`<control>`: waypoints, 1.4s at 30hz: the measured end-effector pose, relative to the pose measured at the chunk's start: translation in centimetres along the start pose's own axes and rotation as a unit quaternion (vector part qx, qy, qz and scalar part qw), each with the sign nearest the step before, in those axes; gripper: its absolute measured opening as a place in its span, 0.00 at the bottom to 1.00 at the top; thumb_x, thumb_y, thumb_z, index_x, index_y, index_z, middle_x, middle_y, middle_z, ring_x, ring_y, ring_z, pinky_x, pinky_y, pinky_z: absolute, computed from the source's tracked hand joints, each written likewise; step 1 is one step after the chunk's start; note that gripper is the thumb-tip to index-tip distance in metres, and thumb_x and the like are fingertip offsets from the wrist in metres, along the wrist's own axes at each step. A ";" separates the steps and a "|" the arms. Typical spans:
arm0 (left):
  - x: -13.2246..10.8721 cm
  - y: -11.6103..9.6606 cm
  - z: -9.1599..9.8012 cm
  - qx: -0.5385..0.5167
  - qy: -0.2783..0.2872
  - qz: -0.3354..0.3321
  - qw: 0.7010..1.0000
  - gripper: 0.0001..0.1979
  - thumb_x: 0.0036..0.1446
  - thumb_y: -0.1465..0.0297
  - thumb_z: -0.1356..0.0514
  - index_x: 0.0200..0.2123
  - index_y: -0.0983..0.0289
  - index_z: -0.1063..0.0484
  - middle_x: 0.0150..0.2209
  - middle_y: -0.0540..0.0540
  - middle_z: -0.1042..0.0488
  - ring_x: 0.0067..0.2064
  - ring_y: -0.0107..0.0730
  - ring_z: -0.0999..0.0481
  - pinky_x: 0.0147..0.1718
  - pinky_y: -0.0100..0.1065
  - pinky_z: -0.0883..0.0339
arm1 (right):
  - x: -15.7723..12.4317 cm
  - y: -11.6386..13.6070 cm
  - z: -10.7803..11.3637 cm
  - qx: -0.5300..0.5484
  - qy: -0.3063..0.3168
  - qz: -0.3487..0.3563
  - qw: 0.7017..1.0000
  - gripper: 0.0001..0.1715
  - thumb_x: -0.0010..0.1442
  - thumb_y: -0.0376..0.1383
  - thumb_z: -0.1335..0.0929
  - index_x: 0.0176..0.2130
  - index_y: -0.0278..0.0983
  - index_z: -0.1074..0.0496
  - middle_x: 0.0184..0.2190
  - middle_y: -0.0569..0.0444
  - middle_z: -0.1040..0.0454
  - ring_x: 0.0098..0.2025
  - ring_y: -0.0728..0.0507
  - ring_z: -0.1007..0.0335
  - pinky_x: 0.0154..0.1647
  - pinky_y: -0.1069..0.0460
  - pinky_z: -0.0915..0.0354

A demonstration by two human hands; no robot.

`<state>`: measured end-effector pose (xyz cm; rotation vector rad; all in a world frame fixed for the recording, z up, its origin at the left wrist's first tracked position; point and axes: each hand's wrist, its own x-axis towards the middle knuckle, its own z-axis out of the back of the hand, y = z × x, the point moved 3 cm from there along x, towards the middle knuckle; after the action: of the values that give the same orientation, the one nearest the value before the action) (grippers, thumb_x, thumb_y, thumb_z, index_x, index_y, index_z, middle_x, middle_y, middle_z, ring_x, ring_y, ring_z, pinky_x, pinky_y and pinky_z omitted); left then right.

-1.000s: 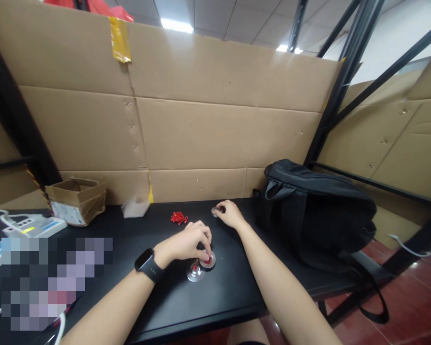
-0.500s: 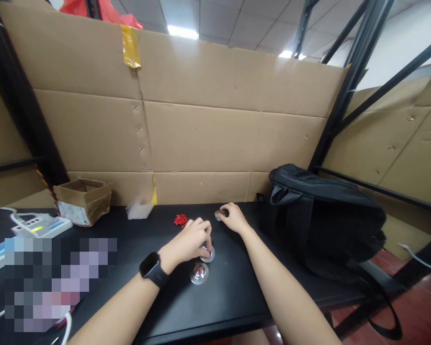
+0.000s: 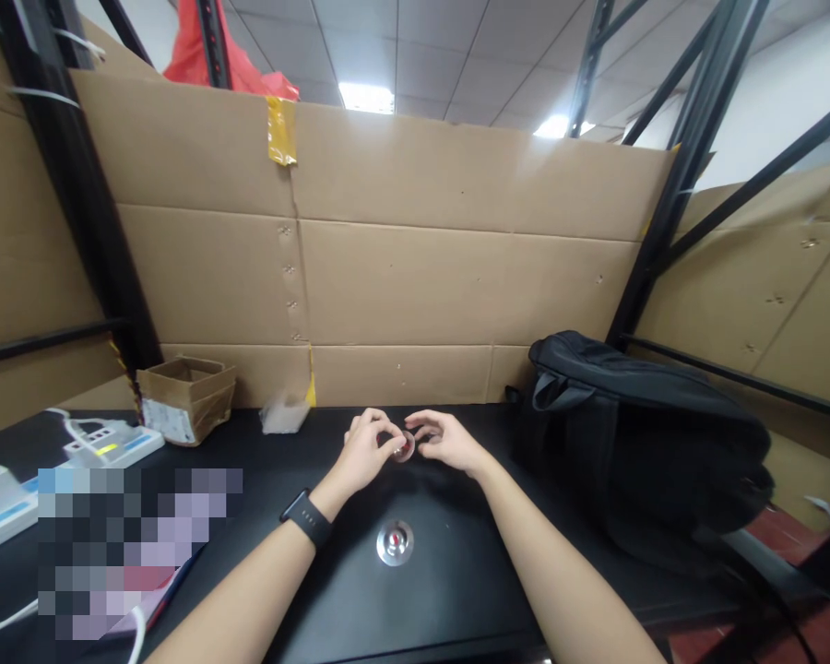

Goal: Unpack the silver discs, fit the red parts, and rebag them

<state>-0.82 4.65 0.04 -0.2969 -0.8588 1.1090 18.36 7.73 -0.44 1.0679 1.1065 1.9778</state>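
Observation:
A small silver cymbal-like disc (image 3: 405, 450) with red at its middle is pinched between the thumb and fingers of my left hand (image 3: 369, 446). Close by on the right, my right hand (image 3: 448, 441) has its fingers curved and apart, just off the disc's edge, with nothing visible in them. A second silver disc (image 3: 395, 543), domed with a red centre, lies flat on the black table (image 3: 346, 581), nearer to me. The red cord bundle does not show; my left hand covers that area.
A black backpack (image 3: 643, 452) fills the right side. At the back left are an open cardboard box (image 3: 188, 401) and a clear plastic packet (image 3: 285, 415). White power strips (image 3: 128, 449) and cables lie on the left. A cardboard wall (image 3: 456, 277) closes the back.
My left hand has moved away from me with a disc, toward my right hand. My right hand's fingers have spread, and the disc it held is no longer distinct. The view has tilted up slightly.

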 end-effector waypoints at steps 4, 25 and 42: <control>0.7 1.1 -0.4 -0.129 -0.066 0.018 0.989 0.13 0.59 0.58 0.39 0.35 0.60 0.20 0.43 0.56 0.29 0.47 0.39 0.28 0.50 0.39 0.34 | -0.1 0.2 -2.1 0.098 0.003 -0.006 0.995 0.39 0.40 0.36 0.20 0.52 0.39 0.27 0.49 0.48 0.22 0.47 0.40 0.24 0.47 0.46 0.27; 1.1 2.3 -0.7 -0.159 -0.150 0.040 0.975 0.16 0.58 0.56 0.39 0.34 0.62 0.20 0.43 0.57 0.29 0.49 0.40 0.29 0.54 0.41 0.37 | 0.6 0.8 -2.0 0.155 -0.124 0.009 0.980 0.31 0.41 0.41 0.19 0.44 0.36 0.23 0.42 0.46 0.19 0.45 0.40 0.22 0.55 0.42 0.30; 1.1 5.1 2.7 0.159 -0.020 0.034 0.986 0.06 0.57 0.66 0.37 0.35 0.51 0.18 0.46 0.53 0.29 0.51 0.44 0.35 0.47 0.43 0.43 | 0.5 -4.1 3.9 -0.349 -0.164 -0.041 0.922 0.16 0.53 0.41 0.26 0.42 0.39 0.19 0.41 0.48 0.18 0.43 0.40 0.23 0.47 0.49 0.32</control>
<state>-5.97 7.39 -0.76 -0.0370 -0.6974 1.2988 22.03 11.42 -2.69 0.8836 0.2164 1.8118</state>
